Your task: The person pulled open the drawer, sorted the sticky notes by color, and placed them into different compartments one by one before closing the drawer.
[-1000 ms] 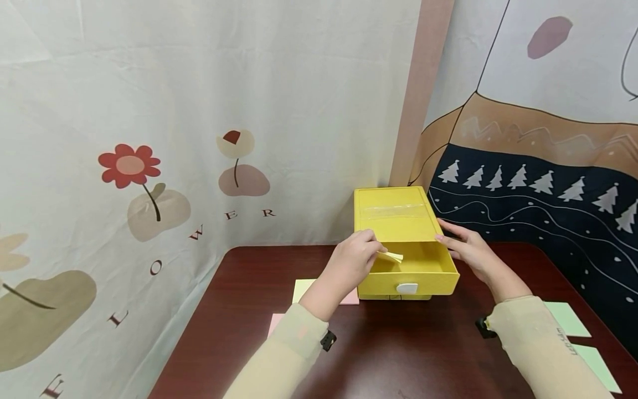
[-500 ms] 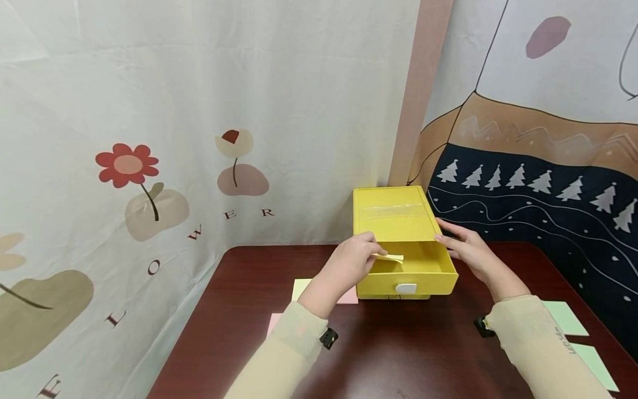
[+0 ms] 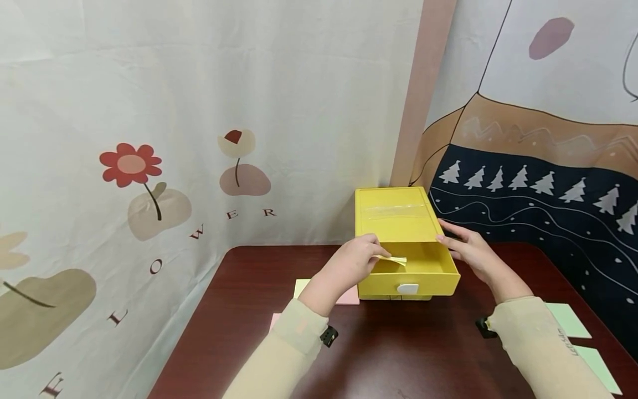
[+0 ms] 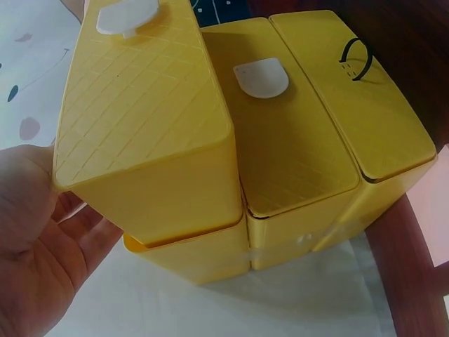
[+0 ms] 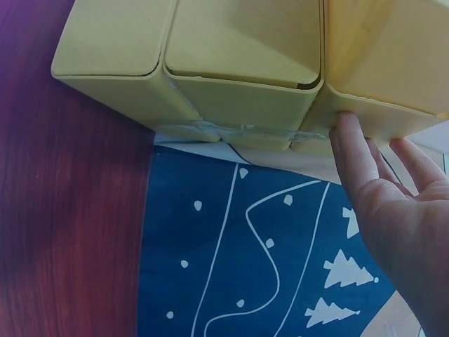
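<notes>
A yellow drawer unit [image 3: 394,213] stands at the back of the table, its top drawer [image 3: 384,284] pulled out toward me. My left hand [image 3: 351,259] reaches over the drawer's left side, pinching a thin pale-yellow piece of paper [image 3: 399,260] above the drawer's inside. In the left wrist view, the left palm [image 4: 42,242] shows beside the drawer, while the paper is hidden. Against the unit's right side rests my right hand [image 3: 471,252], fingers extended. From the right wrist view, its fingertips [image 5: 347,121] touch the side near the top.
Yellow [image 3: 301,286] and pink paper squares [image 3: 349,297] lie left of the unit, partly behind the left arm. Two green squares, one farther back [image 3: 568,320] and one nearer [image 3: 597,368], are at the table's right. A printed curtain [image 3: 299,111] hangs behind the table [image 3: 389,349].
My left hand has dipped slightly, and the paper sits a little lower and farther right in the drawer opening. The right hand stays at the unit's side.
</notes>
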The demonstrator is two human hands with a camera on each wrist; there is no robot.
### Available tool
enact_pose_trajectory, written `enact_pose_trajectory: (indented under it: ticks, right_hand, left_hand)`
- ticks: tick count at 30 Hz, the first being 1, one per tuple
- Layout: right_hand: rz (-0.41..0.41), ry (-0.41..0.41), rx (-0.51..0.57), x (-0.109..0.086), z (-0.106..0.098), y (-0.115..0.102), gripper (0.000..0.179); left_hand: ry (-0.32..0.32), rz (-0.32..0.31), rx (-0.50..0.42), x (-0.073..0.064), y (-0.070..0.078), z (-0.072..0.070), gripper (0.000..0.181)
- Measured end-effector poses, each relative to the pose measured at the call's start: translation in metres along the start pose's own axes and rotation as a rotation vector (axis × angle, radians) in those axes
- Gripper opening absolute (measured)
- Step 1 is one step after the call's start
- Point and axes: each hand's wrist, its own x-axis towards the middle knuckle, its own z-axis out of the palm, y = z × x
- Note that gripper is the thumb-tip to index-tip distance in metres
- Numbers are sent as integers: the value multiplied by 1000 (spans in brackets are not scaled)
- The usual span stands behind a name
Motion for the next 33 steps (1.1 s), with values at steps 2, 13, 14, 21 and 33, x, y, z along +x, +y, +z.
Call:
enact_pose_trajectory:
  ticks: [2,13,14,21,33]
  right_hand:
    - [-5,-1,3,0,0,1,77]
    - [-8,0,-3,0,0,1,76]
    - [-8,0,-3,0,0,1,76]
    - [-11,0,2,0,0,2,76]
    - [-4,2,3,1,0,3,76]
  left_hand:
    - [-6,-1,-7,0,0,-1,25]
    - [65,44,-59,-2,-6,2,30]
    - [78,51,-54,-2,-6,3,30]
    - [164,77,-62,-4,-9,5,28]
    - [405,130,-120,-14,-19,10,26]
